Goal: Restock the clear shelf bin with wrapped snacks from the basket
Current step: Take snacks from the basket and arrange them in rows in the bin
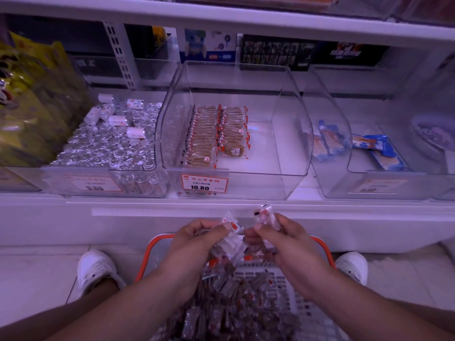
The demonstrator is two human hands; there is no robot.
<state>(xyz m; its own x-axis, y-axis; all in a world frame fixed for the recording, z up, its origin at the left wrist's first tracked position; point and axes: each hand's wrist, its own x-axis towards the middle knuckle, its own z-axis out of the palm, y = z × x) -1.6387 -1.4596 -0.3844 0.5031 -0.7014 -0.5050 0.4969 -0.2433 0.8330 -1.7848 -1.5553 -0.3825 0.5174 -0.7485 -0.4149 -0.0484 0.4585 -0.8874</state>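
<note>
I had my left hand (197, 236) and right hand (278, 238) each pinching a bunch of wrapped snacks (230, 244) above the basket (322, 244). I judged this the gathering step; next, they needed carrying up into the half-filled clear bin (290, 134).

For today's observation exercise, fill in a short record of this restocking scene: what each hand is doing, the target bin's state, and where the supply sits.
left hand: grips a bunch of wrapped snacks
right hand: grips another bunch above the basket
clear bin: two rows of snacks at left, right part bare
price tag: 10.80
supply: basket on floor between the feet
</note>
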